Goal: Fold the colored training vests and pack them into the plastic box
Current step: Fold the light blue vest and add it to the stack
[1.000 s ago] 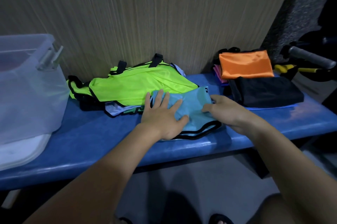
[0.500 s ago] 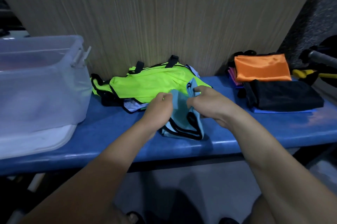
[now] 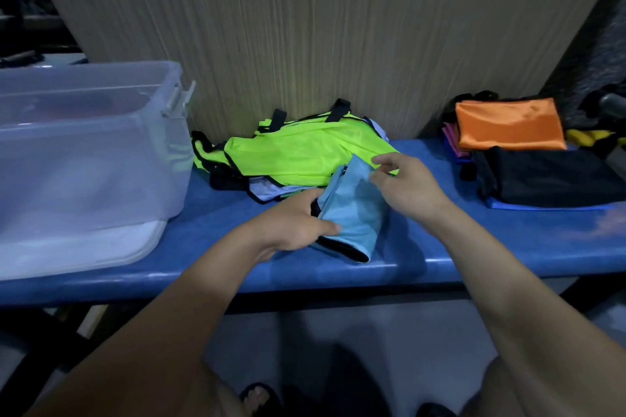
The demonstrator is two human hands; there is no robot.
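Since the earlier frame the light-blue vest (image 3: 352, 209) is folded narrower on the blue bench (image 3: 508, 240), left hand (image 3: 294, 223) gripping it, right hand (image 3: 403, 182) pinching its top corner, while the neon-yellow vest pile (image 3: 305, 152) waits unfolded and the plastic box (image 3: 84, 159) is unpacked.

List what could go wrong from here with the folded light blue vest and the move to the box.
1. The left hand grips only one side of the light blue vest, and the right hand pinches just its top edge, so the fold may spring open when lifted.
2. The vest's lower end lies near the blue bench front edge and could slide off.
3. The path to the plastic box passes the loose neon yellow vest, which could get dragged.
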